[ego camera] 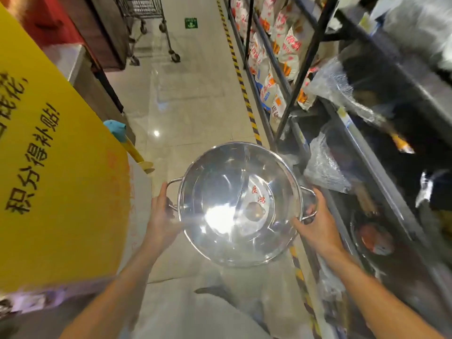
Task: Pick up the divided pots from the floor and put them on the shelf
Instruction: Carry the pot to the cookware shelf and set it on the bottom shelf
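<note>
A shiny steel divided pot [220, 182] with a curved partition and red characters inside hangs above the aisle floor, held level between both hands. My left hand [162, 211] grips its left wire handle. My right hand [315, 221] is closed around the right wire handle. The dark metal shelf [381, 167] stands right beside the pot on the right, its lower tiers holding plastic-wrapped cookware, partly blurred.
A large yellow sign [56, 172] with black characters fills the left side. A blue and yellow toy-like item [122, 138] sticks out behind it. A wheeled cart [149, 25] stands far down the aisle. Bagged goods [274, 45] fill the far shelves. Yellow-black tape [244, 94] edges the floor.
</note>
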Available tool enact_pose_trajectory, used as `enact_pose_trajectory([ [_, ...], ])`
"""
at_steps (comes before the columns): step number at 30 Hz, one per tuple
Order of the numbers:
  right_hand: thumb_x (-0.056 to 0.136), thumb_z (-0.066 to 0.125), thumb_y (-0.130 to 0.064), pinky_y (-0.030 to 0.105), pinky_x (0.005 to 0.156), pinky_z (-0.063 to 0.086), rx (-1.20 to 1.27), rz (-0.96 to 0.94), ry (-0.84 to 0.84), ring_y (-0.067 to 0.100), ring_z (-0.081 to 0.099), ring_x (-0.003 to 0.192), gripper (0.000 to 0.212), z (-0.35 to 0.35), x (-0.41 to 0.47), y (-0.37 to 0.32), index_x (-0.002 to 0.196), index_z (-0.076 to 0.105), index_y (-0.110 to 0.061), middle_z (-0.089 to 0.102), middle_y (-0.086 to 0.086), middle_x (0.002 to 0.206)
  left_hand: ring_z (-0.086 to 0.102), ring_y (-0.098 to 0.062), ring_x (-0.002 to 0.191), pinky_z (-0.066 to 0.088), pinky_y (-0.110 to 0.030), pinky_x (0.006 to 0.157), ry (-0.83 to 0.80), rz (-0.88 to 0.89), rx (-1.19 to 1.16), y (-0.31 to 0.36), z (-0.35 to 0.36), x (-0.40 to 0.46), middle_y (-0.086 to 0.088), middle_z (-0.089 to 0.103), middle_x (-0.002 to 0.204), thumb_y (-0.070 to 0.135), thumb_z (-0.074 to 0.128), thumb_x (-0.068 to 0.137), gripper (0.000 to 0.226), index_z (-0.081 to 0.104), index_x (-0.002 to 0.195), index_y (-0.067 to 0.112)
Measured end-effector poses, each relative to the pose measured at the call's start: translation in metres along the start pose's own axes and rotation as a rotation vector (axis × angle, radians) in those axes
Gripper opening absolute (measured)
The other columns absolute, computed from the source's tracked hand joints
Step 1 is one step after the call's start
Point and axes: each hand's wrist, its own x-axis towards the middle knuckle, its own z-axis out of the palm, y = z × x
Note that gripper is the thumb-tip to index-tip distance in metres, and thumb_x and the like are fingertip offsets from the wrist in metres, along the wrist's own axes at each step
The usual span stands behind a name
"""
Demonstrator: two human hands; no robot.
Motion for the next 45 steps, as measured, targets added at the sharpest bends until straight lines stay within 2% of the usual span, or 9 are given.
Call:
enact_pose_trajectory([
  [4, 0.077, 0.084, -0.038, 0.022, 0.062, 0.043, -0.031, 0.002, 0.009, 0.011, 0.061, 0.082, 0.102, -0.026, -0.037, 0.020, 0.156, 0.020, -0.037, 0.057, -0.003, 0.095, 0.054, -0.018, 0.086, 0.049, -0.022, 0.067, -0.018, 0.031, 0.059, 0.010, 0.007, -0.046, 0.001, 0.045, 0.106, 0.030, 0.091, 0.062, 0.123, 0.011, 0.155, 0.036],
  [9, 0.078, 0.082, -0.041, 0.025, 0.060, 0.046, -0.061, 0.051, 0.058, 0.011, 0.062, 0.073, 0.100, -0.041, -0.093, 0.039, 0.156, 0.020, -0.035, 0.058, -0.006, 0.093, 0.054, -0.020, 0.089, 0.046, -0.019, 0.067, -0.076, 0.063, 0.066, 0.013, 0.011, -0.080, 0.001, 0.044, 0.108, 0.021, 0.090, 0.066, 0.118, 0.014, 0.155, 0.036],
  [14, 0.077, 0.083, -0.041, 0.033, 0.074, 0.052, -0.034, 0.145, 0.155, 0.013, 0.063, 0.083, 0.100, -0.043, -0.166, 0.055, 0.156, 0.021, -0.033, 0.064, -0.005, 0.099, 0.054, -0.016, 0.088, 0.047, -0.019, 0.069, -0.171, 0.165, 0.106, 0.005, 0.009, -0.100, 0.001, 0.043, 0.110, 0.018, 0.088, 0.068, 0.116, 0.014, 0.155, 0.037],
  [17, 0.079, 0.081, -0.041, 0.018, 0.088, 0.036, -0.049, 0.212, 0.243, 0.003, 0.058, 0.083, 0.098, -0.036, -0.219, 0.053, 0.158, 0.024, -0.026, 0.062, -0.012, 0.108, 0.056, -0.019, 0.086, 0.049, -0.021, 0.069, -0.251, 0.232, 0.110, -0.005, 0.005, -0.106, 0.000, 0.043, 0.109, 0.017, 0.089, 0.067, 0.117, 0.013, 0.155, 0.036],
  [20, 0.080, 0.080, -0.041, 0.034, 0.093, 0.048, 0.008, 0.283, 0.338, 0.013, 0.058, 0.107, 0.096, -0.018, -0.281, 0.050, 0.157, 0.022, -0.032, 0.054, -0.003, 0.134, 0.056, -0.019, 0.082, 0.053, -0.027, 0.070, -0.358, 0.320, 0.109, -0.018, -0.001, -0.110, 0.003, 0.042, 0.105, 0.021, 0.091, 0.065, 0.118, 0.015, 0.154, 0.036],
  [23, 0.079, 0.079, -0.042, 0.032, 0.070, 0.053, 0.063, 0.315, 0.397, 0.017, 0.064, 0.088, 0.094, 0.001, -0.348, 0.043, 0.150, 0.019, -0.053, 0.061, -0.006, 0.102, 0.052, -0.016, 0.080, 0.052, -0.030, 0.069, -0.481, 0.424, 0.125, -0.032, -0.009, -0.124, -0.002, 0.044, 0.105, 0.039, 0.092, 0.059, 0.119, 0.020, 0.154, 0.032],
  [28, 0.082, 0.076, -0.047, 0.036, 0.075, 0.052, -0.003, 0.559, 0.447, 0.024, 0.065, 0.098, 0.094, 0.029, -0.467, 0.059, 0.157, 0.023, -0.027, 0.063, 0.000, 0.109, 0.052, -0.017, 0.078, 0.044, -0.025, 0.062, -0.692, 0.482, 0.121, -0.050, -0.003, -0.179, 0.001, 0.046, 0.099, 0.086, 0.071, 0.040, 0.118, 0.022, 0.142, 0.056],
  [40, 0.080, 0.077, -0.053, 0.036, 0.073, 0.053, 0.053, 0.861, 0.717, 0.019, 0.063, 0.089, 0.102, 0.030, -0.724, 0.129, 0.159, 0.018, -0.028, 0.062, -0.003, 0.104, 0.052, -0.017, 0.083, 0.051, -0.031, 0.073, -1.012, 0.699, 0.176, -0.042, 0.069, -0.368, -0.002, 0.043, 0.103, 0.054, 0.081, 0.057, 0.113, 0.018, 0.150, 0.043],
  [45, 0.080, 0.075, -0.055, 0.026, 0.051, 0.043, 0.040, 0.894, 0.787, 0.007, 0.060, 0.070, 0.093, 0.009, -0.828, 0.162, 0.153, 0.021, -0.034, 0.060, -0.007, 0.081, 0.053, -0.020, 0.084, 0.054, -0.036, 0.071, -1.072, 0.780, 0.211, -0.033, 0.100, -0.472, -0.006, 0.044, 0.103, 0.045, 0.086, 0.059, 0.115, 0.020, 0.153, 0.033],
])
